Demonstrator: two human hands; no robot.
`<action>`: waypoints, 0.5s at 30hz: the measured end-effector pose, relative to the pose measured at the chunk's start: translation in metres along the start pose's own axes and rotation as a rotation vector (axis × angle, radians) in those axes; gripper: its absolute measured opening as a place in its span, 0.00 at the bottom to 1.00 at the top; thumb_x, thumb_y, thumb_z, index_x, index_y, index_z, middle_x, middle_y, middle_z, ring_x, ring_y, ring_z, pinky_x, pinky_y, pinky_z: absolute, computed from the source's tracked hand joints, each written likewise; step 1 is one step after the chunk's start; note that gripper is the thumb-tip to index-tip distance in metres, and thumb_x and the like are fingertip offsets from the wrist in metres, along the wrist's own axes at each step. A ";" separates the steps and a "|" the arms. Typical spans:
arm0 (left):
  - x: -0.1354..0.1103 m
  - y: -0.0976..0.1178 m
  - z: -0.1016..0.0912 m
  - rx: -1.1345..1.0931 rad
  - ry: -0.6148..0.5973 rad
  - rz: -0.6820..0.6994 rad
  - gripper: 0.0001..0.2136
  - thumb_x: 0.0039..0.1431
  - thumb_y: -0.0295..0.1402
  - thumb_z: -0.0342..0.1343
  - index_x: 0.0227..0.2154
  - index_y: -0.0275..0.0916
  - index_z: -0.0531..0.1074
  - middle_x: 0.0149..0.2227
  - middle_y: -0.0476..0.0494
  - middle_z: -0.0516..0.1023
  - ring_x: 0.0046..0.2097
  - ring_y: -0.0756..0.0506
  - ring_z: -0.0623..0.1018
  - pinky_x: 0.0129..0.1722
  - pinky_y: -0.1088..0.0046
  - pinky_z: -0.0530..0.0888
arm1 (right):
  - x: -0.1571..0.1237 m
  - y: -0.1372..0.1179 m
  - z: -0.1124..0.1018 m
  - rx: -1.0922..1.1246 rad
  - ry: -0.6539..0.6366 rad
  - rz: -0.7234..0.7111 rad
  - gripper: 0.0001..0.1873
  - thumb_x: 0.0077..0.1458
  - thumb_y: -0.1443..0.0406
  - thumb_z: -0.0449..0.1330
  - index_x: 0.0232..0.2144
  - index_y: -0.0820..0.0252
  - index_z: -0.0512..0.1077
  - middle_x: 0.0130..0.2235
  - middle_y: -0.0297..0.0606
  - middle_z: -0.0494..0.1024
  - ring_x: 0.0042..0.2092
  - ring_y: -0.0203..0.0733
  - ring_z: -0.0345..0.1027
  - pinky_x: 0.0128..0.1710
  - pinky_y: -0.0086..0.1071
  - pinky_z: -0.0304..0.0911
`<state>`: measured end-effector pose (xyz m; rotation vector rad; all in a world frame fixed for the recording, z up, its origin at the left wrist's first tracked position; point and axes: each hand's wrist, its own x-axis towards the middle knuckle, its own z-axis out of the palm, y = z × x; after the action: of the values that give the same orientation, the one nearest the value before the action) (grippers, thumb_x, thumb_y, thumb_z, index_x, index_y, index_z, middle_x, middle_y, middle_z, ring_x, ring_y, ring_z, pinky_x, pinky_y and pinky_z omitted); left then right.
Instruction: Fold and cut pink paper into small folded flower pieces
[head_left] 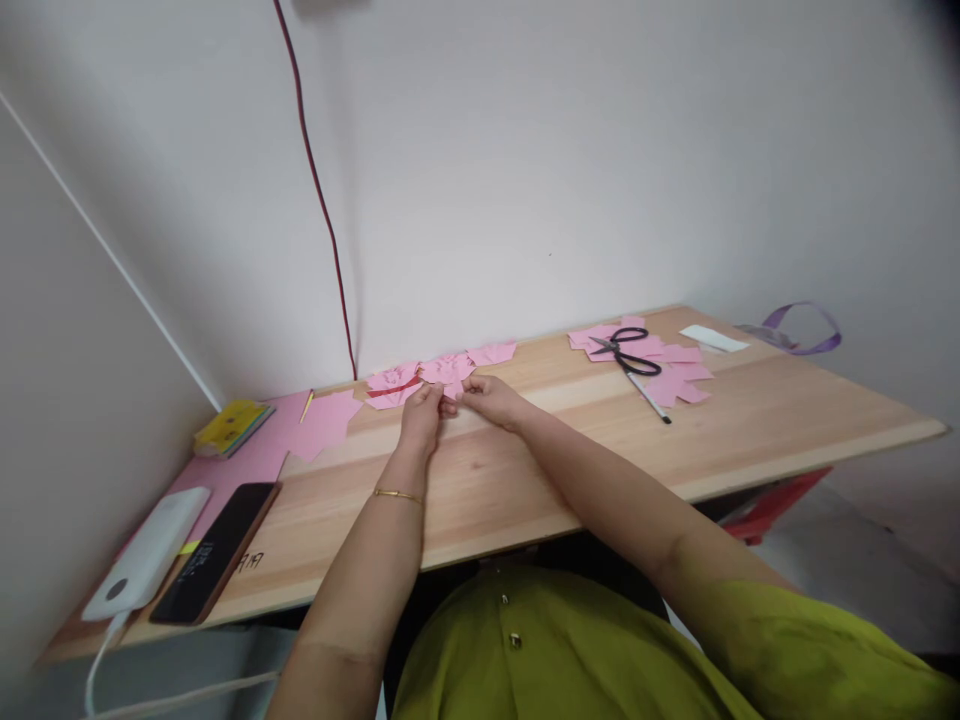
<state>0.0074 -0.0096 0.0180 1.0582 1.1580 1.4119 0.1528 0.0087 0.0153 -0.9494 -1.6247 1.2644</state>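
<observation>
My left hand (425,412) and my right hand (487,400) are close together over the middle of the wooden table (480,480). Between their pinched fingertips is a small piece of pink paper (452,389), partly hidden by the fingers. Just behind it lie several folded or crumpled pink paper pieces (448,367), set along the wall. A red strip (394,387) rests on the pink paper to the left of my hands.
Black-handled scissors (626,350) and a pen (649,397) lie on pink paper scraps (679,380) at the right. On the left are a pink sheet (262,425), a yellow pad (232,428), a phone (215,550) and a white power bank (148,552) with a cable.
</observation>
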 end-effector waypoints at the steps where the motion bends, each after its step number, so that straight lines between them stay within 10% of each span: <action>1: 0.000 0.000 0.000 -0.016 0.004 -0.007 0.16 0.46 0.45 0.61 0.24 0.35 0.68 0.20 0.50 0.72 0.20 0.53 0.71 0.24 0.75 0.71 | 0.000 0.000 0.000 0.008 0.000 0.001 0.11 0.44 0.59 0.61 0.27 0.61 0.70 0.26 0.31 0.71 0.31 0.36 0.64 0.32 0.28 0.58; 15: 0.004 -0.007 -0.003 0.092 -0.001 0.046 0.11 0.41 0.36 0.65 0.20 0.35 0.69 0.19 0.50 0.71 0.22 0.53 0.70 0.26 0.76 0.69 | -0.002 -0.002 -0.001 -0.011 -0.001 -0.001 0.11 0.44 0.59 0.60 0.27 0.62 0.69 0.25 0.29 0.68 0.28 0.33 0.59 0.29 0.27 0.54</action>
<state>0.0045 -0.0060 0.0112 1.1563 1.2148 1.4052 0.1540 0.0071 0.0168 -0.9553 -1.6341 1.2565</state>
